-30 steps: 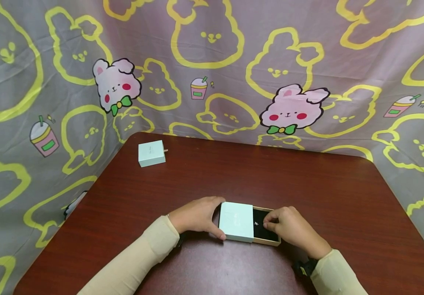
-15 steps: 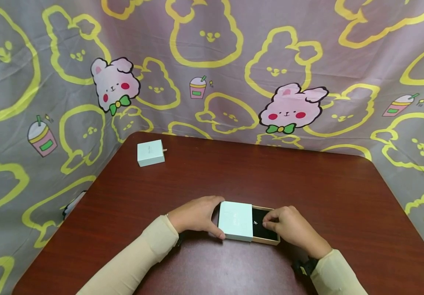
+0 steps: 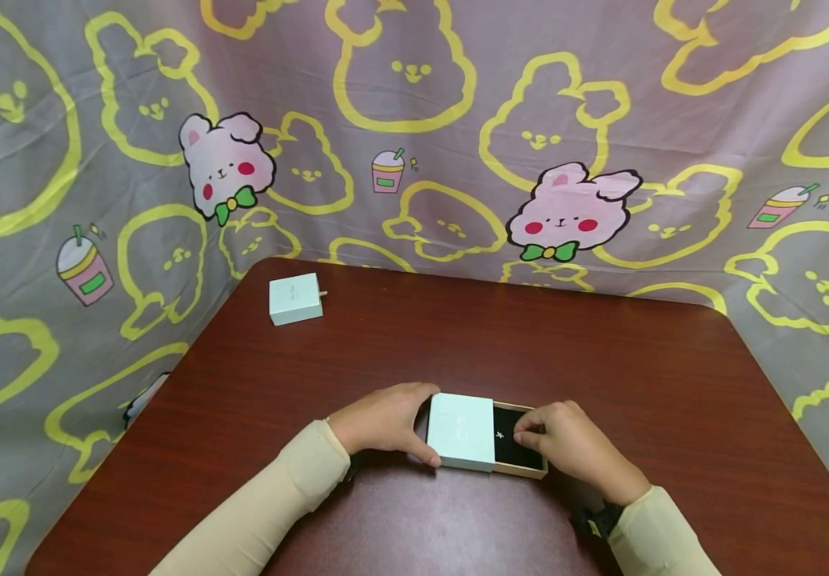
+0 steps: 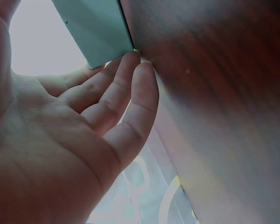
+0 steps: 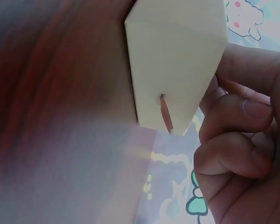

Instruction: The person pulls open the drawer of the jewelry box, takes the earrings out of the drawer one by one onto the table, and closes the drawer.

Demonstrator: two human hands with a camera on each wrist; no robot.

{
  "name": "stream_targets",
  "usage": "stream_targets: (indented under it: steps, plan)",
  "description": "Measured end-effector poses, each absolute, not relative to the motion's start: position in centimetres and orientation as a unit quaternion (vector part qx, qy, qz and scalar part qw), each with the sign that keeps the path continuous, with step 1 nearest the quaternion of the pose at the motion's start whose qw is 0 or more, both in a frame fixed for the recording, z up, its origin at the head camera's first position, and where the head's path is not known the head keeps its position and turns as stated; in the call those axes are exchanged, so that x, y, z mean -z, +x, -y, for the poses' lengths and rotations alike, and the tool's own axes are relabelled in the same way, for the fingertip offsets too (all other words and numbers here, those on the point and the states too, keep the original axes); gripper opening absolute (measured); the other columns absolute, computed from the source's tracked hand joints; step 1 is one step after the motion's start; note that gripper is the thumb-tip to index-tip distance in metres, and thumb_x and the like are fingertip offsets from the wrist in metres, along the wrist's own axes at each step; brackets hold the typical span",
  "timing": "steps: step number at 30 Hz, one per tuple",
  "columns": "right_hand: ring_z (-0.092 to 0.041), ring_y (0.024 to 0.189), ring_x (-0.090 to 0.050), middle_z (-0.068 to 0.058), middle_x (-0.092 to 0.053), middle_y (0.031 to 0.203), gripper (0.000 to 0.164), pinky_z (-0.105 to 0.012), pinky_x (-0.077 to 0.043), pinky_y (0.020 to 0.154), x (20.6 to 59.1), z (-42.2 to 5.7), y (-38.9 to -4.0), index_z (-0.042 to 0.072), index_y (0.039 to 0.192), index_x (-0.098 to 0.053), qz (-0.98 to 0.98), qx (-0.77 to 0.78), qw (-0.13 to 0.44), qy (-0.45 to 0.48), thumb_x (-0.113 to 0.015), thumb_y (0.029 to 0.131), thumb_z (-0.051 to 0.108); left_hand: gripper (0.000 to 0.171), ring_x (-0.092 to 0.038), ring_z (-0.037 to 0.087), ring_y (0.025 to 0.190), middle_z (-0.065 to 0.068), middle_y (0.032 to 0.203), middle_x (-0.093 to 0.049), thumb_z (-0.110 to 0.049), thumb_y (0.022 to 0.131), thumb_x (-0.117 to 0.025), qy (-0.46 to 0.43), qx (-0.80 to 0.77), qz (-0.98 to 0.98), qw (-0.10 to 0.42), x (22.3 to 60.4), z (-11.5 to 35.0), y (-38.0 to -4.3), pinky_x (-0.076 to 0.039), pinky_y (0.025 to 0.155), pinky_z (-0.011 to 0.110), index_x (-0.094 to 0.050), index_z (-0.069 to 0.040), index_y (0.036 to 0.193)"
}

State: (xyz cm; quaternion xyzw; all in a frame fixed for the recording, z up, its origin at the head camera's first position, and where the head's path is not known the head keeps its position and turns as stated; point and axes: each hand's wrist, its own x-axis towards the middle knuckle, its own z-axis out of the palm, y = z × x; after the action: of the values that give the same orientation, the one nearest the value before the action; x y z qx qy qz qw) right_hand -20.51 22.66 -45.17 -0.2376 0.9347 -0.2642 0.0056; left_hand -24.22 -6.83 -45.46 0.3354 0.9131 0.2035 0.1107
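Observation:
A pale mint drawer-style jewelry box [image 3: 461, 430] lies on the table, its drawer [image 3: 521, 472] slid partly out to the right. My left hand [image 3: 382, 420] holds the sleeve's left end, thumb on the near side and fingers along the far side. Inside the drawer is a black pad [image 3: 506, 456] with a small silvery star-shaped piece [image 3: 499, 436] on it. My right hand [image 3: 569, 444] brings thumb and forefinger together at the pad, right of the star; whatever lies between those fingertips is hidden. The right wrist view shows the drawer's end with a ribbon tab [image 5: 166, 114].
A second mint box [image 3: 295, 300], closed and with a small tab on its right side, stands at the back left of the brown table [image 3: 458, 344]. Patterned curtains [image 3: 443, 160] hang behind the table and along its sides.

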Motion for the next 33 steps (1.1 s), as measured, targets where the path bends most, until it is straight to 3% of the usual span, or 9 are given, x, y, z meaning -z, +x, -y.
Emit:
stream_targets:
  steps: [33]
  plan:
    - [0.000, 0.061, -0.050, 0.015, -0.062, 0.072, 0.010, -0.023, -0.043, 0.052, 43.7, -23.3, -20.3, 0.019, 0.079, -0.074, -0.937, 0.269, -0.008, -0.223, -0.075, 0.085, 0.011, 0.103, -0.049, 0.016, 0.124, 0.004, 0.135, -0.054, -0.061, 0.062, -0.084, 0.336, -0.196, -0.915, 0.106, 45.5, 6.8, -24.2, -0.039, 0.102, 0.033, -0.046, -0.005, 0.140]
